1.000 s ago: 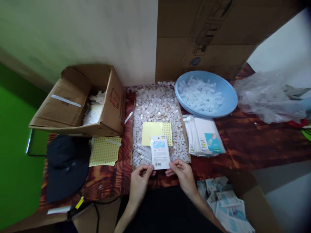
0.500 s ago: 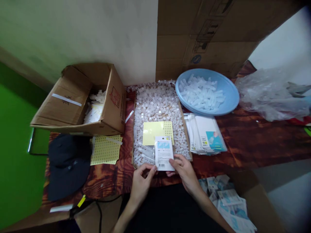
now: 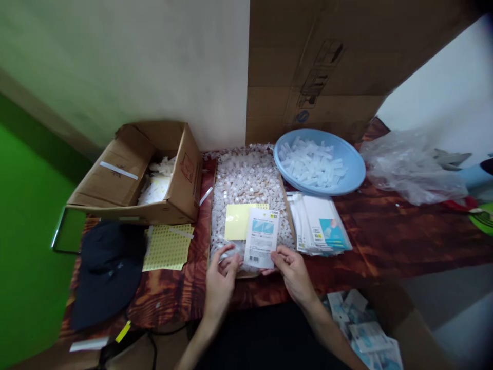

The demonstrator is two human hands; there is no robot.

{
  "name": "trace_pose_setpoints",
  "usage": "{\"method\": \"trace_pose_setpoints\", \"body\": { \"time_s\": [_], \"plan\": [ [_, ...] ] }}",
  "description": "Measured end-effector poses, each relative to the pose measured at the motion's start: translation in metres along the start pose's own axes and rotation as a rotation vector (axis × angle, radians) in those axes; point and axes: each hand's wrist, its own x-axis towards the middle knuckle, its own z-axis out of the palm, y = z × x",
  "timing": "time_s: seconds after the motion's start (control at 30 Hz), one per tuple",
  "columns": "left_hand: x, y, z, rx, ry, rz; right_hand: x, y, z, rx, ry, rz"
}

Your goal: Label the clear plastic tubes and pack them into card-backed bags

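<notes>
My right hand (image 3: 293, 271) pinches the lower right corner of a small white packet with a blue label (image 3: 262, 237), held tilted over a flat cardboard tray (image 3: 246, 274) full of small white plastic pieces (image 3: 246, 180). My left hand (image 3: 220, 277) has its fingers curled on clear plastic pieces (image 3: 227, 253) at the tray's near left corner, just left of the packet. A yellow sticker sheet (image 3: 236, 227) lies on the pieces behind the packet.
A stack of packets (image 3: 319, 228) lies right of the tray, a blue basin (image 3: 319, 162) of clear pieces behind it. An open cardboard box (image 3: 142, 172), a dotted yellow sheet (image 3: 167, 246) and a black hat (image 3: 108, 272) sit left. A clear plastic bag (image 3: 408, 164) lies far right; a box of packets (image 3: 365, 334) near right.
The packet has shifted right and tilted, held by my right hand alone. My left hand left its corner and closed on clear pieces at the tray's near left.
</notes>
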Motion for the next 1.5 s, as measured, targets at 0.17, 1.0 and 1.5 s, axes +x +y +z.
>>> {"method": "trace_pose_setpoints", "body": {
  "time_s": [0.17, 1.0, 1.5],
  "plan": [
    [0.008, 0.008, 0.014, 0.123, -0.027, 0.131, 0.004, -0.011, 0.013, -0.18, -0.013, -0.067],
    [0.019, 0.04, 0.027, -0.13, -0.628, -0.145, 0.017, -0.044, -0.021, 0.116, -0.063, -0.154],
    [0.045, -0.008, 0.021, 0.947, -0.667, 0.595, 0.05, -0.158, -0.1, -0.715, 0.158, -0.464]
  ]
}}
